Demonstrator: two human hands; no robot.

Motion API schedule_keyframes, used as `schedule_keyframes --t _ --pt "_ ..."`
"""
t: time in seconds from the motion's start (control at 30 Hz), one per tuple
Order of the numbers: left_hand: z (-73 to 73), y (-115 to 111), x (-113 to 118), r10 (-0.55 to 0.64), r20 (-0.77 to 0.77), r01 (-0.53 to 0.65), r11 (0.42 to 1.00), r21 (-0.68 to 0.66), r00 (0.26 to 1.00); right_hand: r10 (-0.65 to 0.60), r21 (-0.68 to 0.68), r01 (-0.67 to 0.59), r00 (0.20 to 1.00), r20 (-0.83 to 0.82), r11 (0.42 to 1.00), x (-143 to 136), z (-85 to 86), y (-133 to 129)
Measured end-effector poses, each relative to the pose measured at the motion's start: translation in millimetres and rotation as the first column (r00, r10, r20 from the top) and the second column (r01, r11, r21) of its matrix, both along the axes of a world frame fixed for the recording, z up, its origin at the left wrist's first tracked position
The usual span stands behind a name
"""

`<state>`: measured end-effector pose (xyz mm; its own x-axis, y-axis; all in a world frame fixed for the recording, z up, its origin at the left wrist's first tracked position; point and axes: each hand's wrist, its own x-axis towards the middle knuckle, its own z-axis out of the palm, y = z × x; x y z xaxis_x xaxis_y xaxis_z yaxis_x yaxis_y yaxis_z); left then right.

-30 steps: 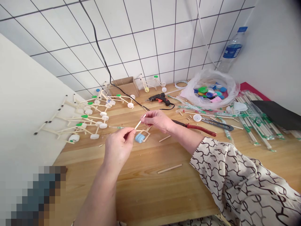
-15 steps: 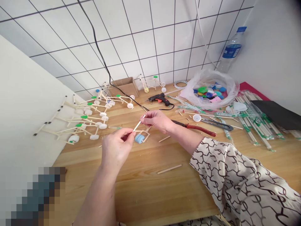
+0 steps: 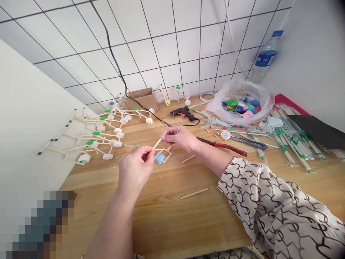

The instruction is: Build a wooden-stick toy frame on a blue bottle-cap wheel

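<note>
A short pale wooden stick (image 3: pixel 159 140) is pinched between my two hands, tilted up to the right. My left hand (image 3: pixel 137 166) grips its lower end between thumb and finger. At the upper end, the fingers of my right hand (image 3: pixel 178 139) are closed on it. Just behind and below lies a small stick frame (image 3: pixel 167 157) with light blue bottle caps (image 3: pixel 160 158) as wheels, partly hidden by my hands. A loose chopstick piece (image 3: pixel 194 193) rests on the wooden table nearer to me, and a shorter one (image 3: pixel 188 159) lies below my right wrist.
Several stick tricycle models (image 3: pixel 91 144) with cap wheels stand at the left. A black glue gun (image 3: pixel 183 113), red-handled pliers (image 3: pixel 229 146) and a grey utility knife (image 3: pixel 249 142) lie beyond my hands. At the right are a bag of caps (image 3: pixel 242 108), wrapped chopsticks (image 3: pixel 293 133) and a bottle (image 3: pixel 265 57).
My left hand has shifted very slightly to the right. Both hands keep hold of the stick, and the things on the table lie as before.
</note>
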<state>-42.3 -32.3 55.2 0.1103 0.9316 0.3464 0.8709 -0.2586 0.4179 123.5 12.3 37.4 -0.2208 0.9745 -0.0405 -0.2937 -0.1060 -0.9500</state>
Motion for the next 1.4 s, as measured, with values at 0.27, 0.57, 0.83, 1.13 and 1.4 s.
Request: schedule_keyframes --t 0.27,0.57,0.83,1.13,1.4 --pt "0.3 -0.4 0.2 -0.005 -0.027 0.006 1.000 0.025 1.000 -0.006 -0.007 0.006 1.000 -0.005 1.000 -0.5 1.0 -0.3" --pt "0.3 0.1 -0.9 -0.017 -0.039 0.019 0.999 0.029 0.999 0.011 0.000 -0.011 1.000 -0.010 1.000 0.9 3.0 -1.4" --pt "0.4 0.0 -0.4 -0.015 -0.032 0.016 0.999 0.036 0.999 -0.021 -0.026 0.020 0.999 -0.027 0.999 2.8 6.1 -1.5" --pt "0.6 -0.6 -1.9 -0.013 -0.029 0.014 0.999 0.046 0.999 -0.014 -0.043 0.014 1.000 0.013 0.999 4.9 3.8 -0.3" --pt "2.4 -1.9 -0.3 -0.009 -0.043 0.011 0.999 0.049 0.999 0.004 -0.019 -0.004 1.000 -0.005 1.000 2.2 1.9 -1.4"
